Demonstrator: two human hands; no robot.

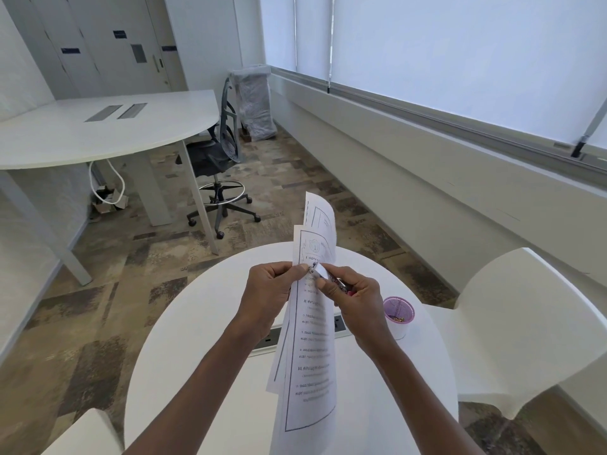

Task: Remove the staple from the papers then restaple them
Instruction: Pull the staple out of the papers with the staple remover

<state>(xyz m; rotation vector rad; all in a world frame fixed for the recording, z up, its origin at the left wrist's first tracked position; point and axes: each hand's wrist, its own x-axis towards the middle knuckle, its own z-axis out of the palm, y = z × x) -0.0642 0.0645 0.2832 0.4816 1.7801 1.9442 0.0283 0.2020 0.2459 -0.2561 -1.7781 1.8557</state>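
Note:
A few printed white papers [310, 349] hang upright in the air over the round white table [197, 356]. My left hand [271, 290] pinches their left edge near the top. My right hand [353, 302] grips a small patterned stapler [331, 280], red at its back end, whose tip presses against the sheets just beside my left thumb. The upper part of the sheets curls away beyond my fingers. The staple itself is too small to make out.
A small cup [399, 318] with a purple inside stands on the table to the right of my hands, with small items in it. A power socket strip [272, 338] is set in the tabletop. White chairs [525, 323] flank the table; a desk [98, 133] and office chair [216, 159] stand beyond.

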